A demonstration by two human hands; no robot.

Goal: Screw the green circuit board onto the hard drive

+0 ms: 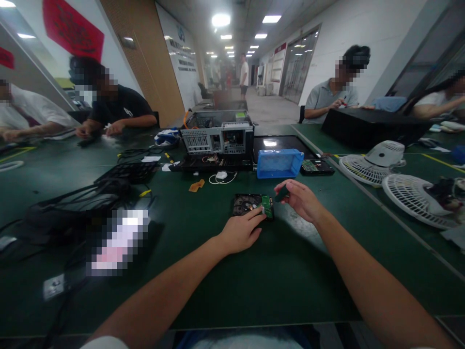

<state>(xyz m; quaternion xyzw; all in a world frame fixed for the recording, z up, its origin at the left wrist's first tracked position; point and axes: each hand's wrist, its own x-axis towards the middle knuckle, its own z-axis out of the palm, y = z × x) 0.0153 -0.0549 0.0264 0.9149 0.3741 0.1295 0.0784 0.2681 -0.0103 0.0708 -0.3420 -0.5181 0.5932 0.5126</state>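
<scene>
A green tabletop (290, 295) fills the lower frame, with an opened computer case (198, 140) upper centre and a blue plastic bin (279, 165) beside it. Mid-frame, the left hand (242, 232) rests, loosely spread, on a hard drive (247, 202); the right hand (304, 198) pinches a small dark-green piece (281, 195).

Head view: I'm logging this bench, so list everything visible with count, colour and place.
Hard drive: 1, black and green, centre
Small piece: 1, dark green, right of drive
Bin: 1, blue, behind drive
Board unit: 1, black and green, right of bin
Computer case: 1, grey, far centre
Flat panel: 1, black, behind bin
Scrap: 1, tan, left of drive
Cable: 1, white, before case
Fan parts: 2, white, right
Box: 1, black, far right
Heap: 1, black, left
Pixelated item: 1, pale, near left
Worktop: 1, green, foreground
People: at least 5, varied clothing, background
Left hand: 1, bare, on drive
Right hand: 1, bare, holding small piece
</scene>
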